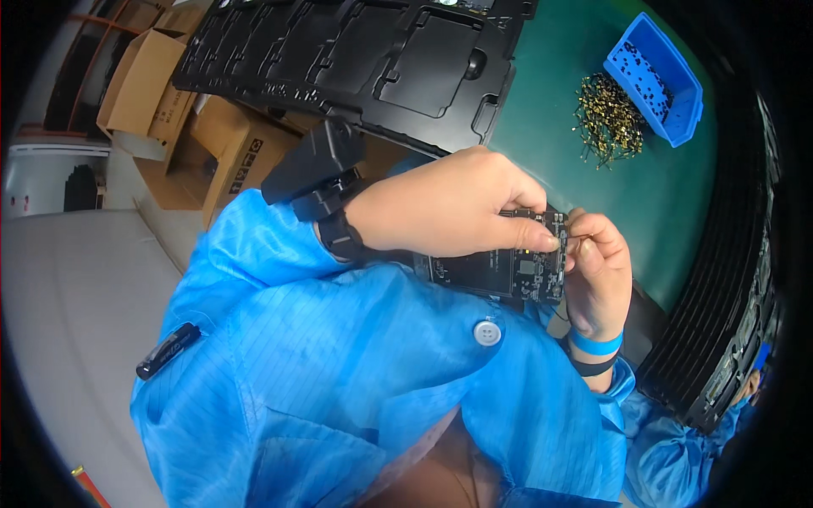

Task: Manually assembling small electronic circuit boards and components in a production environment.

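Observation:
My left hand (pixel 457 203) grips a black circuit board (pixel 532 273) in front of my chest, thumb lying across its face near the right edge. Small components and metal connectors line that edge of the board. At the same edge my right hand (pixel 600 267) is closed in a pinch, its thumb and forefinger pressed together. Whatever sits between those fingertips is too small to make out. Part of the board is hidden beneath my left hand.
A loose pile of small black-and-gold pieces (pixel 608 120) lies on the green tabletop (pixel 550 144), beside a blue bin (pixel 684 118) holding tiny dark parts. A black moulded tray (pixel 423 63) is ahead; stacked black trays (pixel 707 339) stand right. Cardboard boxes (pixel 224 152) are left. Another person's blue sleeve (pixel 677 453) shows lower right.

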Motion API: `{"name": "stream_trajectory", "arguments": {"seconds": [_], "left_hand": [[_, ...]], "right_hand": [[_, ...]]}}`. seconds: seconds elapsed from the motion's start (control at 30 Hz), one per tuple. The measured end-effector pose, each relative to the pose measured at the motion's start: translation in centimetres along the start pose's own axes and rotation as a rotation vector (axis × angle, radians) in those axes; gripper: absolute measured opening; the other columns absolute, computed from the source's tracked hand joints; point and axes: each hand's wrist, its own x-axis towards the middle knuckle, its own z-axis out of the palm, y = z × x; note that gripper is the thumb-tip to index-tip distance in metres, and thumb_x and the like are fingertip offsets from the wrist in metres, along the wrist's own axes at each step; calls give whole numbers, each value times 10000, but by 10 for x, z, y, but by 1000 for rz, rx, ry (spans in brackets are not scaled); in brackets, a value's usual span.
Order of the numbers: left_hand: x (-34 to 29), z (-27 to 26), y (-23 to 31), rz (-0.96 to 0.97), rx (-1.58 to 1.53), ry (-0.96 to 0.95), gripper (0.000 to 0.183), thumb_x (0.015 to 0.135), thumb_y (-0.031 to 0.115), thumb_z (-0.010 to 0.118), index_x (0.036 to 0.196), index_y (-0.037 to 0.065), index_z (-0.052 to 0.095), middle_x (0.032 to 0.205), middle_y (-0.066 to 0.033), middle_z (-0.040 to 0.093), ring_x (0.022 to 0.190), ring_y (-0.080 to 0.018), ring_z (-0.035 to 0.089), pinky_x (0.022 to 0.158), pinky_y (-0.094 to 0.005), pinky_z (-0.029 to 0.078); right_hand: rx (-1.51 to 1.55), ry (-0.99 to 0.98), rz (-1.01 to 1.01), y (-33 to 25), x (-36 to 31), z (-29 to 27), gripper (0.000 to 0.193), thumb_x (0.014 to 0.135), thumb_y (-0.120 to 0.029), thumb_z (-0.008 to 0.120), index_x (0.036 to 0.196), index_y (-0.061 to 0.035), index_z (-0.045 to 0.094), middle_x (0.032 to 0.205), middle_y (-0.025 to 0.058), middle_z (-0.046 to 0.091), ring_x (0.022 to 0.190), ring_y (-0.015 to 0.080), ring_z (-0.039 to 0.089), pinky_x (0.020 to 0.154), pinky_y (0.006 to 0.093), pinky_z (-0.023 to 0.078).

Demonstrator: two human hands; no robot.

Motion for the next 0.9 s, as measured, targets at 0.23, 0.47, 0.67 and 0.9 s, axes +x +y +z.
{"name": "stream_trajectory", "arguments": {"seconds": [0.23, 0.47, 0.67, 0.9], "left_hand": [[11, -13, 7, -21, 94, -146, 301, 827, 256, 605, 694, -5, 539, 512, -49, 457, 490, -80, 375, 450, -284, 322], [17, -3, -5, -108, -107, -419, 243, 856, 228, 563, 783, -4, 564, 591, -5, 509, 562, -57, 429, 494, -256, 362], [15, -4, 0, -210, -103, -386, 216, 861, 197, 543, 839, -13, 590, 618, -4, 528, 574, -64, 433, 511, -257, 366], [14, 1, -2, -152, -98, -348, 216, 845, 186, 557, 855, -27, 592, 631, -35, 546, 589, -67, 442, 531, -262, 381]], "right_hand": [[120, 84, 22, -2, -2, 2, 235, 862, -172, 560, 1021, -1, 532, 794, 43, 537, 715, 112, 484, 683, 227, 406], [148, 123, 98, 7, -6, -4, 153, 867, -160, 553, 949, -35, 523, 815, 29, 525, 703, 96, 479, 669, 215, 412], [168, 91, 112, 12, -16, -9, 145, 853, -144, 573, 928, -28, 527, 821, 32, 524, 677, 89, 488, 643, 207, 413], [114, 95, 86, 8, -18, -3, 132, 841, -118, 581, 900, -10, 533, 813, 38, 515, 666, 91, 506, 631, 208, 415]]}}
